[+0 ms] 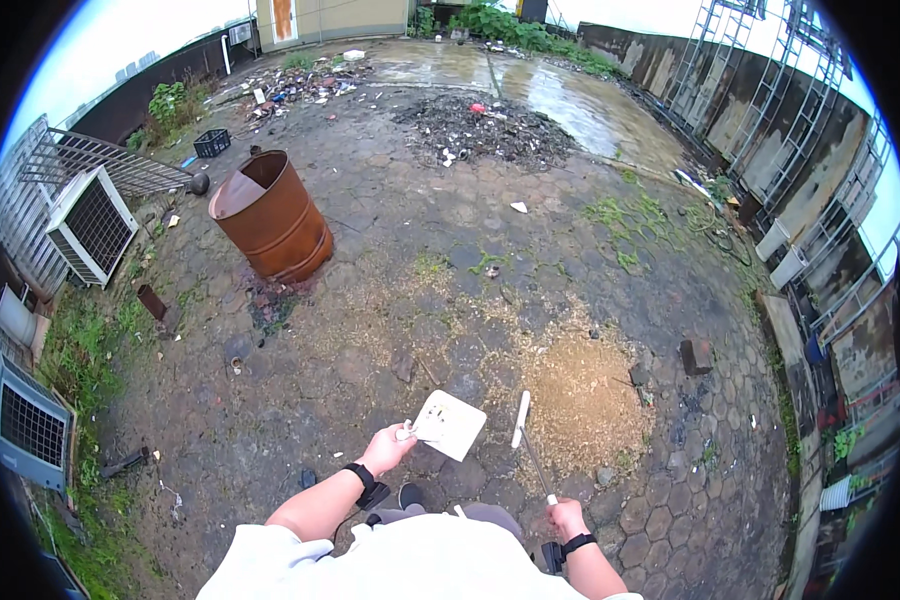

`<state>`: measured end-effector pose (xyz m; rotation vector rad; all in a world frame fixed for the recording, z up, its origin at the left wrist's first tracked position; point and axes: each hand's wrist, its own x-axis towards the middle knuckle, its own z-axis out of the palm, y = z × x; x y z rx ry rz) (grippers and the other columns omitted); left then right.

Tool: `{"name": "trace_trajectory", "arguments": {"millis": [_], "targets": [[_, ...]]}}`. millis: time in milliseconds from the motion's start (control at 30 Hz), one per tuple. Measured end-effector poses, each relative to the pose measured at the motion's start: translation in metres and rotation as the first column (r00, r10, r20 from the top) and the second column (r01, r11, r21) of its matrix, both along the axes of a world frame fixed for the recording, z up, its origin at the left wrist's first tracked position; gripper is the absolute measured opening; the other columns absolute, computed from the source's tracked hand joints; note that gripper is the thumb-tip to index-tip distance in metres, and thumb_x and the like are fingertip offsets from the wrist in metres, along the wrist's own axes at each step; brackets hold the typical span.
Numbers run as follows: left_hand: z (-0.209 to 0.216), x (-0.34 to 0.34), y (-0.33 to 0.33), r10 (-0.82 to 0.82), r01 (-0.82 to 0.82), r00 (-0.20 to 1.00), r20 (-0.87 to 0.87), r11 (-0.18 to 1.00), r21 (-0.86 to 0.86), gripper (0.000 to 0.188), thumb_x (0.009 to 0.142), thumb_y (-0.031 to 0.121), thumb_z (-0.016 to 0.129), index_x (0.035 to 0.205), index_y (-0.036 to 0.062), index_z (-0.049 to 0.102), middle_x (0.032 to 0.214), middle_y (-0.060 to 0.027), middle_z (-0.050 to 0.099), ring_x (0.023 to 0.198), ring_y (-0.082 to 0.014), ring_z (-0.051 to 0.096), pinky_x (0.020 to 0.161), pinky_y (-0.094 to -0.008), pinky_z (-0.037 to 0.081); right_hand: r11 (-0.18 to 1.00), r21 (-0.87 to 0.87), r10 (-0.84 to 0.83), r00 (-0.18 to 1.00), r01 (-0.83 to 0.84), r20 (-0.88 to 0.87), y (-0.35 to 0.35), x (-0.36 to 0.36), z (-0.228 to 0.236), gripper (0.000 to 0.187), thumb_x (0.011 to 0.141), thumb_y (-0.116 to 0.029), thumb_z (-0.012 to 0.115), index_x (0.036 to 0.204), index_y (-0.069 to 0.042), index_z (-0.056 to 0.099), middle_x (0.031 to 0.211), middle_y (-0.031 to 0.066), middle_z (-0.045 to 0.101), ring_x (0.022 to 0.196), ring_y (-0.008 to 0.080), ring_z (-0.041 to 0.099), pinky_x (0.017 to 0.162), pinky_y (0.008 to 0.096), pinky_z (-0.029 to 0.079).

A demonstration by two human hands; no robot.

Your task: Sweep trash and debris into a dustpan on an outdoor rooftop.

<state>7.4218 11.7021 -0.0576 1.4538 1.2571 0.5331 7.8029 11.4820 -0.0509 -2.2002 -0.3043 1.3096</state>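
Note:
My left hand (384,450) is closed on the near left corner of a white square tray (460,432), which has several dark specks on its surface. To the right, my right hand (568,517) grips the white handle of what looks like a paint roller (521,415). Its thin metal rod runs up from the hand to a slim white cylinder. That cylinder hangs over the left edge of a tan pile of sawdust-like chips (585,395). The tray is held above the paving, apart from the roller. Black straps circle both wrists.
A rusty open drum (295,225) stands ahead to the left. White-framed air-conditioner units (95,228) line the left side. A dark rubble heap (490,130) lies far ahead, and a brown block (697,356) sits right of the chips. Metal ladder frames (760,110) lean along the right wall.

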Motion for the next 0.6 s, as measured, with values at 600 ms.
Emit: {"name": "trace_trajectory", "arguments": {"millis": [600], "targets": [[0.082,0.213,0.380,0.054,-0.056,0.997,0.048,0.998,0.022,0.022,0.094,0.014,0.062,0.112,0.0019,0.062,0.093,0.0015,0.065,0.084,-0.0062,0.056,0.075,-0.0236,0.047,0.997,0.043,0.068,0.997,-0.066,-0.044,0.407,0.202,-0.035,0.025,0.080,-0.002,0.062,0.104,0.005,0.064,0.063,0.0026,0.054,0.047,0.0113,0.048,0.039,0.0278,0.032]]}}
